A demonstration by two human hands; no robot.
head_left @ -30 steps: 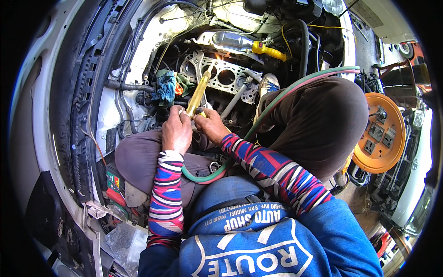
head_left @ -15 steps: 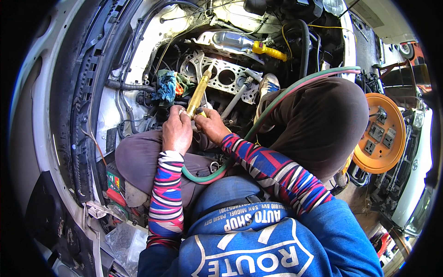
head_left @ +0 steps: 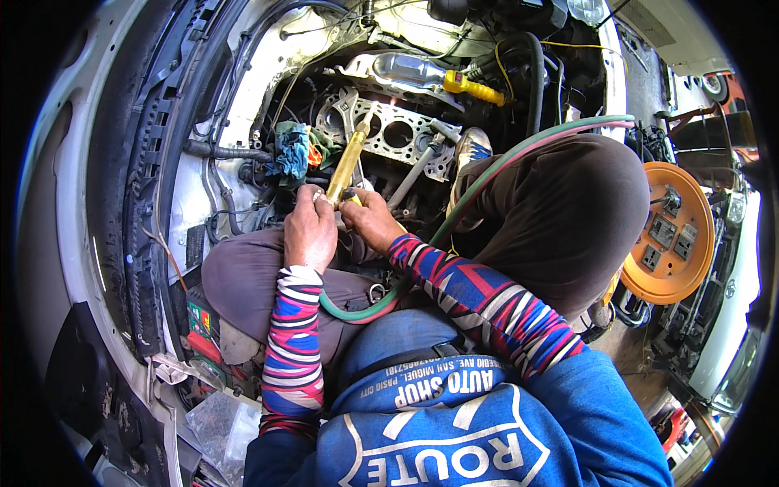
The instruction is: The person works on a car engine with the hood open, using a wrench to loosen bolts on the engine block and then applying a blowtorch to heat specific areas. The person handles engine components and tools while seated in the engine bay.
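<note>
Both hands meet at the lower end of a brass gas torch (head_left: 348, 168), whose thin tip points away over the engine block (head_left: 398, 135). My left hand (head_left: 312, 233) is closed with its fingertips at the torch's left valve knob. From the right, my right hand (head_left: 372, 221) grips the torch's base, thumb near a small yellow part. A green-and-red twin hose (head_left: 454, 219) loops across my lap and over my right knee. Beside the torch, a large adjustable wrench (head_left: 348, 109) lies on the block. To its right, a grey metal bar (head_left: 415, 174) slants across the edge.
A work lamp with a yellow handle (head_left: 475, 88) rests behind the block. Crumpled blue rags (head_left: 291, 150) lie to the left. My shoe (head_left: 472, 148) stands right of the block. An orange cable reel with sockets (head_left: 669, 231) is at the far right. Engine-bay walls and hoses surround me.
Almost nothing differs. Both hands keep their hold on the torch, which has shifted only very slightly.
</note>
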